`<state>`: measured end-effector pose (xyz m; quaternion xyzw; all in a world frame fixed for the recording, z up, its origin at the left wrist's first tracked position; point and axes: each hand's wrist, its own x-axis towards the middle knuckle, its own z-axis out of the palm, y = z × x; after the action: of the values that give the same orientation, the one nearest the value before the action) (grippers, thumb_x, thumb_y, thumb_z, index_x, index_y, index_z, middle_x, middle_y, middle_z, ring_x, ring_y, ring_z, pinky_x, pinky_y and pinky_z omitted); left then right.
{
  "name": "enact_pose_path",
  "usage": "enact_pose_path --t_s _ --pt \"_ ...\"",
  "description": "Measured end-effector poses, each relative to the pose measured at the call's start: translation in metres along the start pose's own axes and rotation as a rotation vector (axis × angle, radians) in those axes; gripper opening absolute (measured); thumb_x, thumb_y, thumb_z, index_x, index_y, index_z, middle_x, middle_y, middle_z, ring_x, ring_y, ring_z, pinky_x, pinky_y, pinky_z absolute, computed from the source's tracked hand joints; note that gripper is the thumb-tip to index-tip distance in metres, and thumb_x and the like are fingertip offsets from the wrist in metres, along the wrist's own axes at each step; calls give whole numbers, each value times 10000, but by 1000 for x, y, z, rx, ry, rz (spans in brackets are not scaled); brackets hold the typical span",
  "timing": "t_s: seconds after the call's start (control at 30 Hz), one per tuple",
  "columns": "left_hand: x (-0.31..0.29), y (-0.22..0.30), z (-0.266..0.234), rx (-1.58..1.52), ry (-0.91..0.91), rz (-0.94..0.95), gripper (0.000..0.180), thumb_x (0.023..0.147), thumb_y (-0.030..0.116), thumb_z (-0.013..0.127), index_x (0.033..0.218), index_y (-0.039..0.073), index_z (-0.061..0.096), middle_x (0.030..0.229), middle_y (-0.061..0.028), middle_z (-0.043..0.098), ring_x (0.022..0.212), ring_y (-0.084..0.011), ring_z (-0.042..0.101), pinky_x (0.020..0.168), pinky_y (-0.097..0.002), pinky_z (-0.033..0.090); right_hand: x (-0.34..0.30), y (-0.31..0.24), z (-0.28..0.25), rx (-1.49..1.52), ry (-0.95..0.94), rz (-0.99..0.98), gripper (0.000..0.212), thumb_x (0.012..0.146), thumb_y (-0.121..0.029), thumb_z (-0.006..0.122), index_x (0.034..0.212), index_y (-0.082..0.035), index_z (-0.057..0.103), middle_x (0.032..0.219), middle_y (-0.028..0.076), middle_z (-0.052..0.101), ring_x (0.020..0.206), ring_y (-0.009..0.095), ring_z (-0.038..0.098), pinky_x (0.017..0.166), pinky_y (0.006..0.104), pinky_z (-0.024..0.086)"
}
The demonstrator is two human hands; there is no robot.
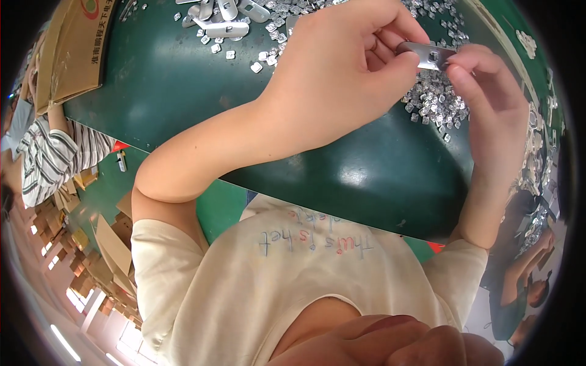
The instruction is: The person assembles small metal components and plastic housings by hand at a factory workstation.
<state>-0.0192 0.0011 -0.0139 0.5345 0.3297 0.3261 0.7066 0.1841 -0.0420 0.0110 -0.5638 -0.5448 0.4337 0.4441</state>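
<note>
Above the table I hold a shiny oblong metal plate (421,56) with a square cutout near its middle. My left hand (348,67) pinches its left end between thumb and fingers, the other fingers curled. At the right end, the thumb and forefinger of my right hand (494,91) close on the plate's edge; whether a smaller piece is between them I cannot tell. Just below the plate lies a heap of small square metal clips (436,100), partly hidden by my hands.
Several oblong metal plates (226,29) lie at the far left among scattered clips. A cardboard box (73,52) stands on the green table's (342,183) left side. A person in a striped top (58,149) is to the left; other people (525,280) are at the right.
</note>
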Motion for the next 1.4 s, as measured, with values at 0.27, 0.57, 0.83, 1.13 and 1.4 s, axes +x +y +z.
enact_pose_path --t_s 0.27,0.57,0.83,1.13,1.4 --pt "4 1 10 17 10 67 291 799 82 660 1057 -5 556 814 -81 616 701 -131 610 616 -245 488 -7 -3 12 -8 59 -127 208 833 34 581 1035 20 535 1016 58 555 869 112 549 697 212 446" --pt "13 7 6 49 -50 107 265 824 -4 610 1087 -12 581 833 -70 627 707 -98 603 617 -201 492 7 -2 3 298 -143 -34 185 867 -103 598 1024 -11 568 889 35 608 869 86 575 737 235 475" --pt "19 5 3 9 -88 96 287 847 -10 570 1127 -55 531 907 -112 617 756 -139 606 680 -242 506 154 68 -261 -1366 216 70 402 804 -71 515 1204 -41 489 1111 173 591 997 273 582 862 318 443" --pt "18 1 1 -4 -40 81 287 856 -11 555 1140 -43 524 893 -135 623 761 -150 623 695 -260 524 164 100 -243 -1620 276 139 367 764 -329 640 1041 -88 627 1085 201 577 996 363 549 892 423 432" --pt "22 3 3 71 -39 142 248 835 7 581 1077 -42 555 849 -116 649 776 -155 659 690 -242 525 56 -3 -96 -387 50 -240 331 886 -134 529 1162 44 496 1111 121 533 947 186 555 822 278 443"
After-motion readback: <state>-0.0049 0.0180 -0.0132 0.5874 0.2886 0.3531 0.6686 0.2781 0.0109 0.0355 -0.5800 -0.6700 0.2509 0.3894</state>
